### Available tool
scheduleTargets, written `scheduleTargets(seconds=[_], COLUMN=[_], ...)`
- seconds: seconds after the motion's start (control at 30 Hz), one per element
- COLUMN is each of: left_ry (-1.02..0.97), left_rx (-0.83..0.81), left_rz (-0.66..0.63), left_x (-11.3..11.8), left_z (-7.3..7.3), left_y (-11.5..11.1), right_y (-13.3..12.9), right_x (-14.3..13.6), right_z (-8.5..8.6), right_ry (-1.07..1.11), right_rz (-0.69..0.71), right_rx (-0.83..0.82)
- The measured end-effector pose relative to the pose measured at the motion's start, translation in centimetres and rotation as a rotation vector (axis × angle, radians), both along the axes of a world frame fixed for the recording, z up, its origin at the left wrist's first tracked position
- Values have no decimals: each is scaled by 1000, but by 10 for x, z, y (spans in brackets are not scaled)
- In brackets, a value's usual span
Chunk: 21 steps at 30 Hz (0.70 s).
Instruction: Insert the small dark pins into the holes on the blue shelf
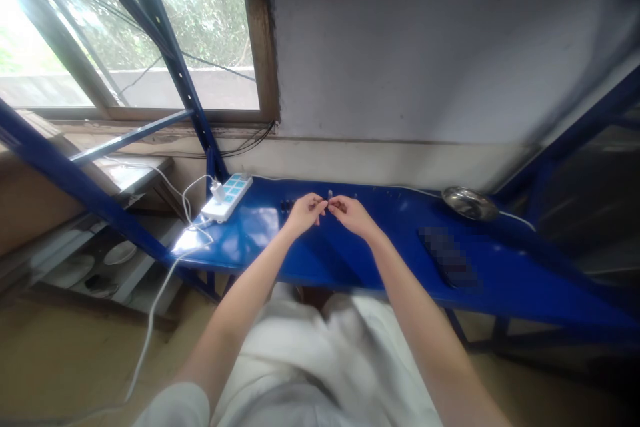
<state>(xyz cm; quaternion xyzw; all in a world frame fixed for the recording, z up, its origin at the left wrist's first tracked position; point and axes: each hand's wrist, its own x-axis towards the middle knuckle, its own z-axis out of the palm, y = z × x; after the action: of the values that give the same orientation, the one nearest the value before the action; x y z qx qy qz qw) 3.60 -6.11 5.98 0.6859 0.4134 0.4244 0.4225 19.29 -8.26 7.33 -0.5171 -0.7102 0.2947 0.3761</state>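
Note:
Above the blue shelf [320, 260], my left hand [306, 213] and my right hand [350, 215] meet fingertip to fingertip. Both hands are closed in a pinch. What sits between the fingers is too small to make out. Just behind the fingertips a small pale upright piece [330, 194] shows; whether it is held or stands on the shelf I cannot tell. Several small dark pieces [285, 205] stand in a row beside my left hand, partly hidden by it. Beyond my right hand a few tiny bits [389, 193] lie near the back edge.
A white power strip [229, 198] with a plugged-in adapter and trailing cord lies at the left. On the right are a shiny metal bowl [469, 203] and a blurred dark flat object [447, 257]. A blue metal upright [173, 60] rises at the left, before the window.

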Motion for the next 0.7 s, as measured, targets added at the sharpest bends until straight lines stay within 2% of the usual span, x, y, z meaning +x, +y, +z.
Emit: scheduleTargets(seconds=[0.13, 0.37, 0.53, 0.7], left_ry=[-1, -19, -40, -42], left_rx=[37, 76, 57, 38], left_rz=[14, -14, -36, -6], left_x=[3, 4, 5, 10], left_z=[-8, -22, -31, -43], left_y=[1, 0, -1, 1], right_y=[2, 3, 6, 13], right_x=[-2, 2, 2, 4], right_z=[-1, -5, -15, -32], right_ry=[-36, -52, -44, -58], right_rz=[-11, 84, 87, 27], right_rx=[-23, -25, -49, 44])
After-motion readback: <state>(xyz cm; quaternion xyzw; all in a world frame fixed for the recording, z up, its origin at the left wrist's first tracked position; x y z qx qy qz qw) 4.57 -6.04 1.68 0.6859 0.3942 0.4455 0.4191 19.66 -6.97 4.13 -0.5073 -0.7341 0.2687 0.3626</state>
